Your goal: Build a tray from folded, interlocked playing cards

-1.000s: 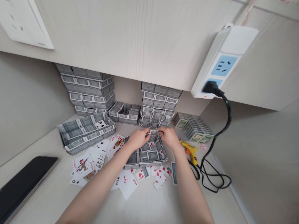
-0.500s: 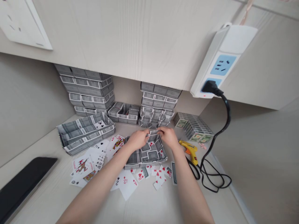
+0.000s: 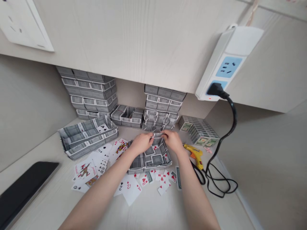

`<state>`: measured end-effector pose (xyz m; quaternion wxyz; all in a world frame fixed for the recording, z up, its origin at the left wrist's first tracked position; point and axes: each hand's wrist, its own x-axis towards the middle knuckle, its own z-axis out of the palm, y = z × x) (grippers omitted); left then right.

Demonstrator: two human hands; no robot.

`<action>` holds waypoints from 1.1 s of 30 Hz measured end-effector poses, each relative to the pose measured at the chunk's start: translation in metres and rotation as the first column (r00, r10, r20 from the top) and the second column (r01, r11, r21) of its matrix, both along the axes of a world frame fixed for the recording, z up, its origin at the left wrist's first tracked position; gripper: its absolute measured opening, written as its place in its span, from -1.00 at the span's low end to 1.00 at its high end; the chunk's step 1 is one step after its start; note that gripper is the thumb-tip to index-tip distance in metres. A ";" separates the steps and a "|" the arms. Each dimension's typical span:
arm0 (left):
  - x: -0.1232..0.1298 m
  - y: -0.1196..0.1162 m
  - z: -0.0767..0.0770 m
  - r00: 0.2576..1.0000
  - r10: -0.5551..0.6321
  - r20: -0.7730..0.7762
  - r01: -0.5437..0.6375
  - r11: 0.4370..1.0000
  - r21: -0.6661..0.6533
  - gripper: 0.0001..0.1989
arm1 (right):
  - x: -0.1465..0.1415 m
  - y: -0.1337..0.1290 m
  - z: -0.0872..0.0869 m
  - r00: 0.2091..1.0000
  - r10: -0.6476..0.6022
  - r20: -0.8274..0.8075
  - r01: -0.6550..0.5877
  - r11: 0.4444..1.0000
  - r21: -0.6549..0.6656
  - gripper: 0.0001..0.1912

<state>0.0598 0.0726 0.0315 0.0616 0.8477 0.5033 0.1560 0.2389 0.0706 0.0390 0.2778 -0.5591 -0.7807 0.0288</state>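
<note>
In front of me sits a shallow box made of playing cards (image 3: 157,159), grey card backs lining its inside and walls. My left hand (image 3: 142,142) pinches its far wall near the middle. A little to the right, my right hand (image 3: 172,140) grips the same wall, thumb and fingers closed over the rim. Between the two hands a short stretch of the rim shows. The fingertips are partly hidden behind the wall. Cut card pieces (image 3: 164,182) and whole playing cards (image 3: 130,188) lie along the near side of the box.
A longer card box (image 3: 88,137) stands left, beside loose cards (image 3: 85,169). Stacked card boxes (image 3: 91,86) (image 3: 165,99) rise behind. At right lie a yellow glue gun (image 3: 195,155) and black cable (image 3: 220,188); a power strip (image 3: 230,64) hangs above. A black device (image 3: 26,188) lies left.
</note>
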 end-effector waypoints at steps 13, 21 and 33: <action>-0.002 0.005 -0.005 0.976 -0.008 0.219 0.019 0.999 -0.047 -0.79 | 0.002 0.000 0.000 0.998 -0.059 -0.011 0.058 0.997 -0.055 -0.77; -0.002 0.002 0.002 0.971 -0.018 0.237 0.034 0.997 -0.065 -0.78 | 0.002 0.002 -0.003 0.995 -0.073 -0.066 0.069 0.996 -0.052 -0.77; -0.002 -0.001 0.001 0.968 -0.071 0.241 0.089 0.994 -0.062 -0.73 | 0.011 0.002 -0.003 0.996 0.013 -0.083 -0.022 0.994 -0.106 -0.78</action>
